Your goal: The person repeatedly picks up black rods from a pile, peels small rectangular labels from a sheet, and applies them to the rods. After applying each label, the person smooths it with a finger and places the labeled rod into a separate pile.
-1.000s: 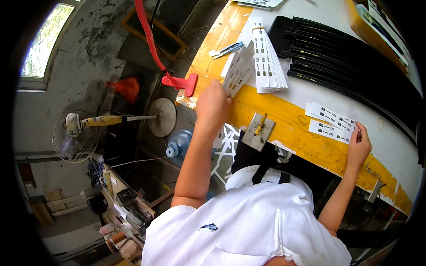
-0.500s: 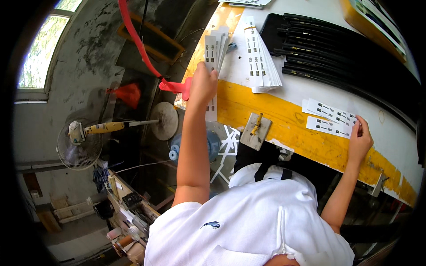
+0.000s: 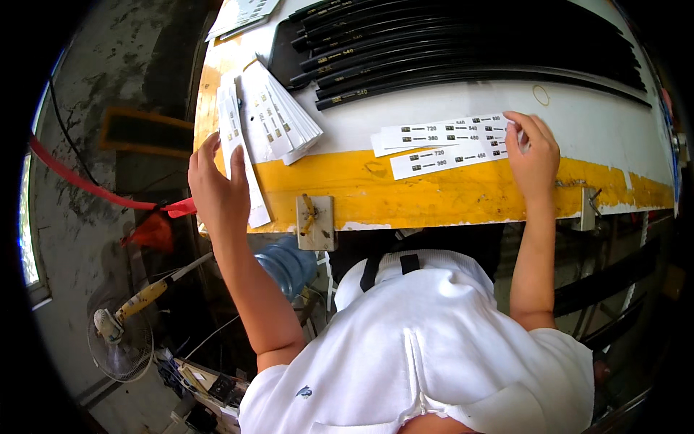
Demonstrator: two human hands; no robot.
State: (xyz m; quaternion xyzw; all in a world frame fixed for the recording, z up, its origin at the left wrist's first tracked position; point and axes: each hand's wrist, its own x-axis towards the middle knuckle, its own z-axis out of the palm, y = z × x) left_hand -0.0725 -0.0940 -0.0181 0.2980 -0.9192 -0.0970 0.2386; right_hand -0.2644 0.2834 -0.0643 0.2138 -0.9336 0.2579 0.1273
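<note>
- Left hand (image 3: 219, 181), at the left of the frame: thumb and fingers spread wide over some narrow white strips (image 3: 230, 119); whether it touches them I cannot tell.
- Right hand (image 3: 533, 152), right of centre: thumb and forefinger close together, seemingly pinching the right ends of a fanned set (image 3: 448, 136) of printed strips.
- Upper left: the narrow white strips lie beside the bundle on the table (image 3: 426, 206), with no band visible, so this group looks set down but unbound.
- Just right of them: the banded bundle (image 3: 278, 116), bound near its top and splayed below; its gathering looks done.
- Centre to right: the fanned set lies overlapping, print up; it looks unfinished.
- Upper centre to upper right: black tubes (image 3: 448, 43), marked at their left ends; no strip shows on them.
</note>
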